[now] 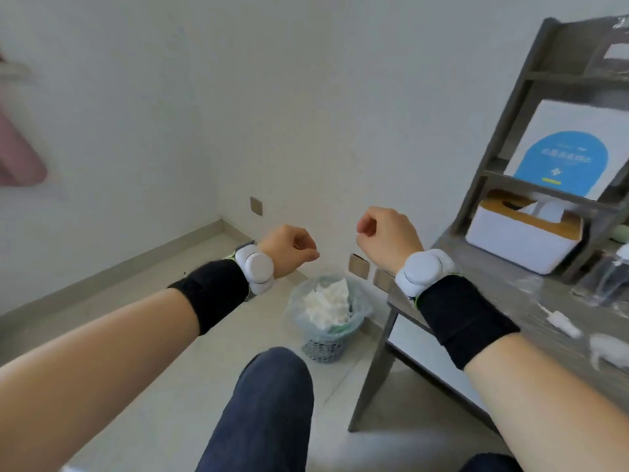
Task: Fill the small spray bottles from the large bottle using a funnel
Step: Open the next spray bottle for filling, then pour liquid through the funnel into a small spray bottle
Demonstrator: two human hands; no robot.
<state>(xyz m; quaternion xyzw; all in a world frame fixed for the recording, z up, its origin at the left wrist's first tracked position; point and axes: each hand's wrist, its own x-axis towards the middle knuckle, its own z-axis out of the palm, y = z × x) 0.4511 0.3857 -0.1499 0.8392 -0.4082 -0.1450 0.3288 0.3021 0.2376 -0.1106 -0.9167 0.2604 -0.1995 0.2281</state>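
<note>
Grey wood makes up the counter (503, 287) on our right, and the small spray bottles (609, 277) stand at its far right edge, blurry and see-through. Our left hand (289, 250) and right hand (388, 236) float in the air over the floor, well apart from the bottles. Both have their fingers curled together into loose fists, holding nothing. We cannot see a funnel or the large bottle for sure. We think the filling has not started yet.
</note>
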